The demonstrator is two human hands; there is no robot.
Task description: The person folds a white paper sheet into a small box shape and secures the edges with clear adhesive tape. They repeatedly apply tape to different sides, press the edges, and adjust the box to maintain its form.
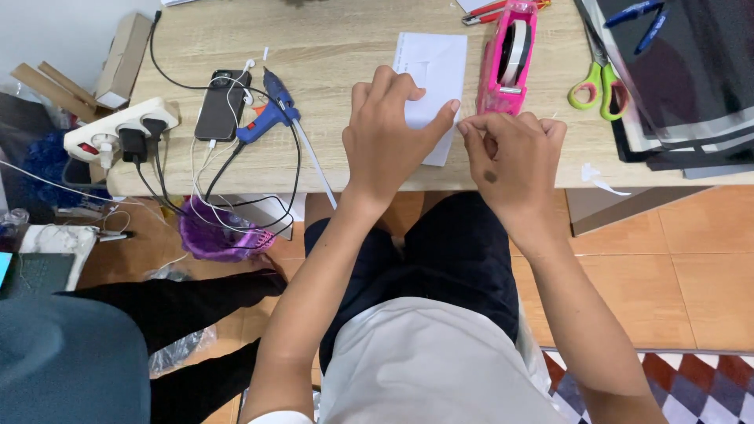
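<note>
Setting: home craft/desk corner. Light wood-grain tabletop (338,47) against white wall. On it: blue glue gun (271,114), pink tape dispenser (509,59), green-handled scissors (598,82), phone (222,104) on charge, white power strip (118,129) with tangled cables. Orange tiled floor (691,267), checkered rug (667,392), cardboard scraps (118,59) at tabletop end.
</note>
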